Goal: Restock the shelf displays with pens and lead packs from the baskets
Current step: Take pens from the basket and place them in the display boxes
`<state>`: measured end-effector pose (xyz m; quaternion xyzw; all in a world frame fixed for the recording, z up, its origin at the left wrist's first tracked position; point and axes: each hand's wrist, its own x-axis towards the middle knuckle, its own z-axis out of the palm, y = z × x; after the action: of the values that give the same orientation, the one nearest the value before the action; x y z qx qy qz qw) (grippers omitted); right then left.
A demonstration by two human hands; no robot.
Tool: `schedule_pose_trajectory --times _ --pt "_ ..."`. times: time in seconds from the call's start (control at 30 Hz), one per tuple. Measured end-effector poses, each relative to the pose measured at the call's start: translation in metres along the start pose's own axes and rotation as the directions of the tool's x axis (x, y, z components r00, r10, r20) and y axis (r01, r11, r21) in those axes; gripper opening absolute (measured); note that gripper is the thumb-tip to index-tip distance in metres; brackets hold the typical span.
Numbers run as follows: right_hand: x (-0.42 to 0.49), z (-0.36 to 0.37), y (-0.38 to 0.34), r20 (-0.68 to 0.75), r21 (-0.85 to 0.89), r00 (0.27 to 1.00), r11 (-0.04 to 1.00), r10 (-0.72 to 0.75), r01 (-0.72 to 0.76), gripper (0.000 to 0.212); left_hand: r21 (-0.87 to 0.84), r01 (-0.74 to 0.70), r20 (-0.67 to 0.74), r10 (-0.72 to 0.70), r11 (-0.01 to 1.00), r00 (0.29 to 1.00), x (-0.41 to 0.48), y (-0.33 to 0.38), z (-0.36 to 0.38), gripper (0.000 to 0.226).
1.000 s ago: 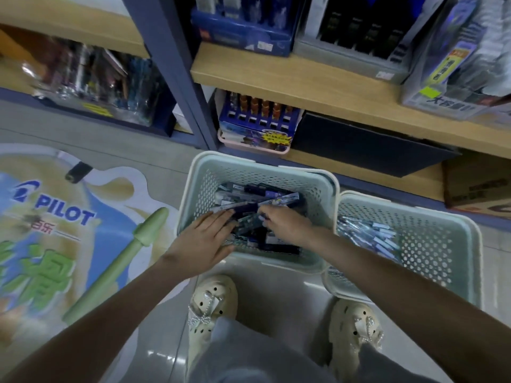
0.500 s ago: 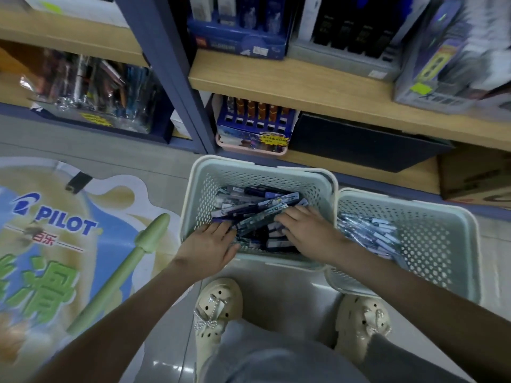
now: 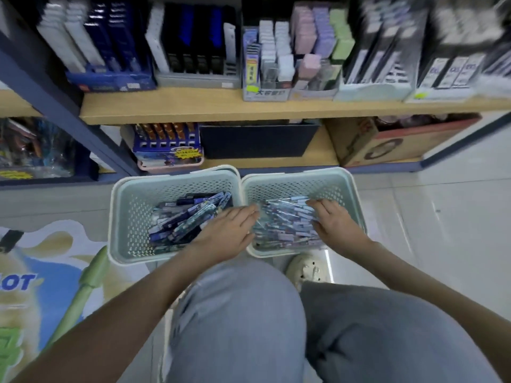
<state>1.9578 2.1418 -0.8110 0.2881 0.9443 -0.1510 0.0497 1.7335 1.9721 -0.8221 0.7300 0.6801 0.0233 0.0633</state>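
Two pale green perforated baskets stand side by side on the floor below the shelf. The left basket (image 3: 130,217) holds several dark blue packs (image 3: 188,219). The right basket (image 3: 345,186) holds a heap of clear-wrapped pens (image 3: 284,225). My left hand (image 3: 229,230) reaches across the rims between the baskets, fingers straight, fingertips touching the left side of the pen heap. My right hand (image 3: 334,225) lies on the heap's right side with its fingers stretched forward. Neither hand plainly grips anything.
A wooden shelf (image 3: 249,106) above carries display boxes of pens and lead packs. Below it sit a blue pen display (image 3: 168,145), a dark box (image 3: 257,142) and a cardboard carton (image 3: 387,142). My knees fill the foreground. A floor sticker with a green pen (image 3: 83,286) lies left.
Both hands left the left basket's packs and moved right to the pen heap in the right basket. The view swung up and right, showing more of the shelf.
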Motion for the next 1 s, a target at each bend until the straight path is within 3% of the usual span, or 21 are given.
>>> schedule_pose_trajectory --times 0.13,0.3,0.43,0.57,0.67,0.77,0.9,1.0 --pt "0.003 0.016 0.023 0.048 -0.051 0.999 0.999 0.005 -0.003 0.058 0.102 -0.027 -0.009 0.028 0.994 1.0 0.014 -0.002 0.007 0.055" --pt "0.042 0.071 0.026 0.258 -0.2 0.964 0.98 0.069 -0.016 0.067 0.122 -0.013 -0.02 0.015 0.992 1.0 0.016 -0.019 0.023 0.059" --pt "0.077 0.105 0.023 0.363 -0.363 0.926 0.931 0.107 0.035 0.07 0.072 -0.036 0.01 0.035 0.997 0.999 0.027 -0.033 0.034 0.063" --pt "0.096 0.128 0.026 0.396 -0.384 0.898 0.923 0.19 -0.026 0.067 0.063 -0.087 0.008 0.087 0.994 0.996 0.039 -0.036 0.042 0.061" --pt "0.102 0.132 0.031 0.274 -0.402 0.955 0.916 0.113 0.007 0.056 0.077 -0.105 -0.011 0.106 0.991 0.994 0.043 -0.036 0.043 0.06" --pt "0.102 0.134 0.04 0.356 -0.419 0.934 0.898 0.024 0.136 0.048 0.056 -0.11 -0.006 0.11 0.992 0.994 0.043 -0.038 0.044 0.064" --pt "0.102 0.13 0.043 0.414 -0.462 0.91 0.856 -0.024 0.233 0.055 0.053 -0.11 -0.018 0.111 0.993 0.994 0.044 -0.038 0.049 0.06" --pt "0.097 0.123 0.046 0.397 -0.47 0.912 0.831 -0.1 0.296 0.045 0.051 -0.108 -0.033 0.11 0.993 0.993 0.042 -0.036 0.051 0.055"
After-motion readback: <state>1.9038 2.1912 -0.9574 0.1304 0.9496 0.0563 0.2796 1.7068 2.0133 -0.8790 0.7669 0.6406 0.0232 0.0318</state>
